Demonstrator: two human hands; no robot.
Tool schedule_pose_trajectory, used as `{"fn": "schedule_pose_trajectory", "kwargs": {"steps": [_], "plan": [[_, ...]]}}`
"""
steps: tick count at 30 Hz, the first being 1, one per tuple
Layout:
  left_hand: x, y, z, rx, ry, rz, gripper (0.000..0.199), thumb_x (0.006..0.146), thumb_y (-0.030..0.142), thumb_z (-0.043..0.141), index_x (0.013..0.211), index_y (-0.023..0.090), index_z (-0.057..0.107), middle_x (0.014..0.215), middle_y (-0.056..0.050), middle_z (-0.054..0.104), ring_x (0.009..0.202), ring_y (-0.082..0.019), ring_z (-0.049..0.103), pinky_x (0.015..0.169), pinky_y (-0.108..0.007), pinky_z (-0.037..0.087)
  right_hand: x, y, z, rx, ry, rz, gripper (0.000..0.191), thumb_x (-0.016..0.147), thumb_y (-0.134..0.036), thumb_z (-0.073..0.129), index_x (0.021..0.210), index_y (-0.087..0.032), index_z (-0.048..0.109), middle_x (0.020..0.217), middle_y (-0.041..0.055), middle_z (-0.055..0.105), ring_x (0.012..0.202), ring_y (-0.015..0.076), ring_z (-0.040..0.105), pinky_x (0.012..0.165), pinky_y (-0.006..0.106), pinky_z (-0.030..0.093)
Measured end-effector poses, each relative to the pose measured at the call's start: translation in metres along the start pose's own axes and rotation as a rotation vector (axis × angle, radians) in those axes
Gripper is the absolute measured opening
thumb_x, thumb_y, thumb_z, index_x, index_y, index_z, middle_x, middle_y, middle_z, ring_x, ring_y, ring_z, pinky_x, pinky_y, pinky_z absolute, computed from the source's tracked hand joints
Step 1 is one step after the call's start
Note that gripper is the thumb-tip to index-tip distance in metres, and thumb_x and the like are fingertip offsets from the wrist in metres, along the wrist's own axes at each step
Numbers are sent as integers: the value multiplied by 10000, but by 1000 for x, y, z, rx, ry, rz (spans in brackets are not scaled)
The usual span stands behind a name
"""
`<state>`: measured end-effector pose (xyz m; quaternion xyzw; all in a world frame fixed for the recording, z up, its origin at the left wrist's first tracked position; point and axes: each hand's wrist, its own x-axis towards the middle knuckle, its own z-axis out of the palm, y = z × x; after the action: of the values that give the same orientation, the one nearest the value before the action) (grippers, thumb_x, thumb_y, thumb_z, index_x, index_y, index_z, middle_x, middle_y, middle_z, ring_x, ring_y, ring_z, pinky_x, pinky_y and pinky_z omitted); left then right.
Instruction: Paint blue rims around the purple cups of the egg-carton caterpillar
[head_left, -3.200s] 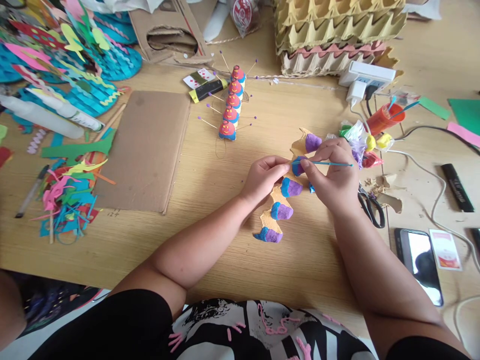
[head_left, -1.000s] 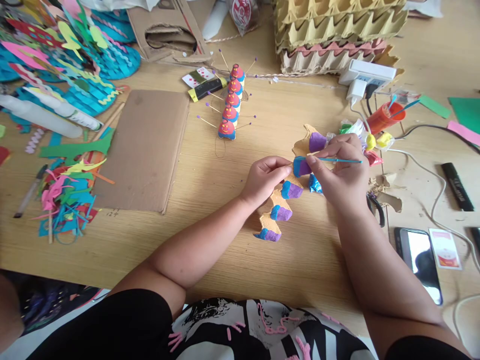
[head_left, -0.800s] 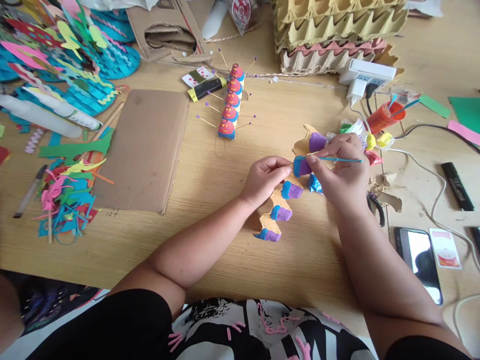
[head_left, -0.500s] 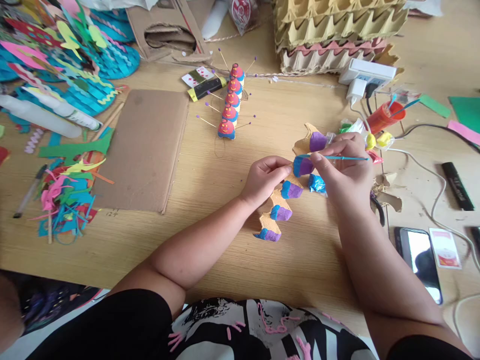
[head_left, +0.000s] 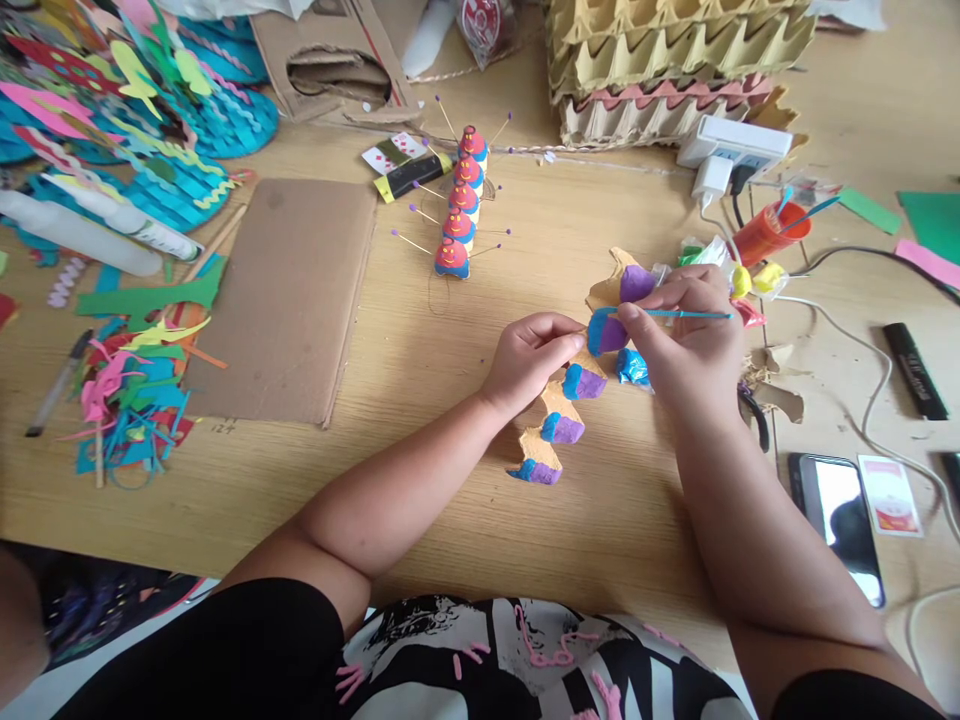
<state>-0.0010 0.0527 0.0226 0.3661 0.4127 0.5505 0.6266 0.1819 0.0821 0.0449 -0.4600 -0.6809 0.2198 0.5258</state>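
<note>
My left hand (head_left: pixel 534 362) pinches the edge of an egg carton strip (head_left: pixel 559 398), whose cups are covered in purple and blue. In my right hand (head_left: pixel 694 335) is a thin blue stick (head_left: pixel 694 315), held between thumb and fingers; its tip by the second cup from the far end is hidden by my thumb. My right thumb rests at the purple side of that cup. A crumpled blue packet (head_left: pixel 634 368) lies on the table just under the right hand. Further off stands a red and blue caterpillar (head_left: pixel 463 205) with smiling faces and purple-tipped sticks.
Flat cardboard (head_left: pixel 281 300) and a heap of paper scraps (head_left: pixel 139 390) lie to the left. Stacked egg trays (head_left: pixel 675 70) stand at the back. On the right are a power strip (head_left: pixel 735 145), an orange cup (head_left: pixel 772 235), cables, a black marker (head_left: pixel 915 370) and a phone (head_left: pixel 836 525).
Hardly anything differs. My right hand and the blue stick have shifted very slightly; the left hand keeps its hold on the strip.
</note>
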Motion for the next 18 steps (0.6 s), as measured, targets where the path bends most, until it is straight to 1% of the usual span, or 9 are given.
{"fn": "schedule_pose_trajectory", "kwargs": {"steps": [4,7,10,13,18], "plan": [[0,0,1,-10,-2,2,136,726,315,795,705,183,767,568,36,571,504,-69,440,497,-232,347,-1,0,0,30,5,15,190,840,-336,931,813,-287,749,927,22,595,999,245,647,1088,552,565],[-1,0,2,-24,-1,7,130,734,307,793,699,184,766,565,36,564,503,-68,430,492,-231,330,-3,0,1,86,17,36,196,856,-399,918,827,-292,757,953,25,601,1014,239,647,1091,537,561],[-1,0,2,-21,9,-2,132,727,308,803,697,185,763,565,35,562,502,-68,425,489,-230,322,-3,-1,1,100,2,39,218,864,-444,906,829,-291,755,962,29,598,1017,239,642,1100,540,552],[-1,0,1,-20,3,6,125,733,303,803,704,187,767,567,35,567,509,-71,437,503,-231,348,-3,-1,1,71,-15,24,243,858,-466,908,817,-289,747,939,28,590,1009,244,641,1109,555,547],[0,-1,1,-9,-8,29,130,732,312,796,697,189,773,572,33,582,533,-80,485,529,-233,395,-1,0,1,37,-3,20,257,851,-480,908,811,-288,742,932,28,598,992,243,636,1084,549,559]]}}
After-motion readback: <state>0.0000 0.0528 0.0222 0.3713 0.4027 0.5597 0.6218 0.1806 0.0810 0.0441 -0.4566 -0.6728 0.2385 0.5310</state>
